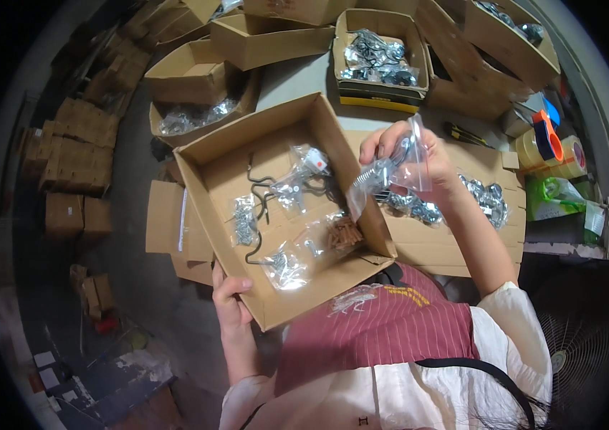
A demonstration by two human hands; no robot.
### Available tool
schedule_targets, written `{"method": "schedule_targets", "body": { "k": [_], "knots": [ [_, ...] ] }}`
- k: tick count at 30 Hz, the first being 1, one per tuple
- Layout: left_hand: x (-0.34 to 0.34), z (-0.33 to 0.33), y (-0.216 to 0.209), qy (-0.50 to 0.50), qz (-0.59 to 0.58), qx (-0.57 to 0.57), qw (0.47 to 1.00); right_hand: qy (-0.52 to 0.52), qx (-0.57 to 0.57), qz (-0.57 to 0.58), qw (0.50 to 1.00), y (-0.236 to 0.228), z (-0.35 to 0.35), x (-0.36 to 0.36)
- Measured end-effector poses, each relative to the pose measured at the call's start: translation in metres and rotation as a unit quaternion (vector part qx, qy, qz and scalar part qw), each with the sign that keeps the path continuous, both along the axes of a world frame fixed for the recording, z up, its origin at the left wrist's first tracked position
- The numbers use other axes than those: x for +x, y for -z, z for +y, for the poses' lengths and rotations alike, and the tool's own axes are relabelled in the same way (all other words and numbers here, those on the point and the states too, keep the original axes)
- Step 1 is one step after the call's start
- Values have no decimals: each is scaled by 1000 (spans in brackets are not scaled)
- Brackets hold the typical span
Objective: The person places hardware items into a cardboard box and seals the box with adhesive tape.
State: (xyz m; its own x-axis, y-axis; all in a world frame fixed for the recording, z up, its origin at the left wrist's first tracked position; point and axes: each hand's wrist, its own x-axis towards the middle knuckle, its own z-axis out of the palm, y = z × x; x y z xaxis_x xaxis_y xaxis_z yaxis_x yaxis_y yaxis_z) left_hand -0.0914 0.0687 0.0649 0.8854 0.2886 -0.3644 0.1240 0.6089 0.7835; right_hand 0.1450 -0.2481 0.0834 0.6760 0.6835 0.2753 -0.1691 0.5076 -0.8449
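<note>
My left hand (231, 297) grips the near left corner of an open cardboard box (229, 161), its thumb over the wall. The box is tilted in front of my apron. Inside lie clear bags of small screws (245, 221), a bag of reddish-brown plugs (344, 231), a bag of small metal parts (286, 265) and bent dark metal hooks (260, 188). Above the box's right wall, my right hand (426, 154) is closed on a clear plastic bag of metal hardware (383, 172), which looks like bolts or springs.
More bagged hardware (487, 201) lies on flattened cardboard (462, 251) at right. Behind stand a box of bagged parts (380, 61) and other open cartons (197, 75). Tape rolls (569, 158), orange-handled scissors (548, 136) and a utility knife (466, 134) are at far right.
</note>
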Motion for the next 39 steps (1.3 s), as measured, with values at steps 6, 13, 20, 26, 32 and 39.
{"method": "schedule_targets", "body": {
  "k": [6, 13, 20, 26, 32, 39],
  "knots": [
    [18, -15, -2, 20, 5, 16, 1000, -70, -64, 173, 980, 6, 18, -20],
    [-20, 30, 9, -95, 20, -7, 995, 121, -218, 19, 968, 25, -12, -8],
    [-21, 49, 0, -77, -22, 40, 996, 93, -589, -478, 644, 105, 3, -24],
    [-18, 34, 6, -36, -9, -12, 999, 187, -487, -613, 593, 108, 1, -29],
    [9, 0, -14, -4, 0, 13, 1000, 216, -331, -576, 716, 13, 43, -8],
    [28, -10, -11, 58, -9, 57, 997, 84, -523, -613, 586, 40, 93, 33]
  ]
}}
